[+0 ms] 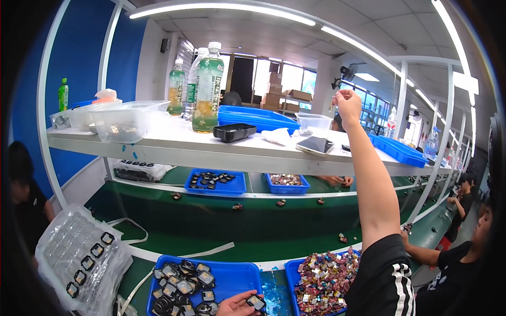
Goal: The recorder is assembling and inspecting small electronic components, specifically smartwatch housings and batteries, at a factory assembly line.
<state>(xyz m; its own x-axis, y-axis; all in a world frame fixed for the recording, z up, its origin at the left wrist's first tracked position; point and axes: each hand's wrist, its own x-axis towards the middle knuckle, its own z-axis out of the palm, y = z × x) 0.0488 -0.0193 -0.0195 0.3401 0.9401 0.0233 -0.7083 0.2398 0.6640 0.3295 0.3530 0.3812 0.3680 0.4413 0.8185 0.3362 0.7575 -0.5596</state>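
Note:
My left hand (235, 305), low in the middle, is closed on a small black square watch case (256, 302) with a pale face. It is over the right side of a blue tray (234, 271) that holds a heap of similar black cases (182, 287). My right hand (348, 108) is raised high above the shelf, thumb and fingers pinched together. A tiny thing seems to hang at the fingertips, too small to name. Under my right arm, a second blue tray (291, 271) is heaped with small reddish and metallic parts (324, 279).
A clear plastic tray (79, 253) with several black cases leans at the left. The white shelf (174, 152) ahead carries bottles (208, 89), a phone (315, 145) and tubs. Small parts lie along the green belt (263, 221). Other people (464, 263) sit at the right and left.

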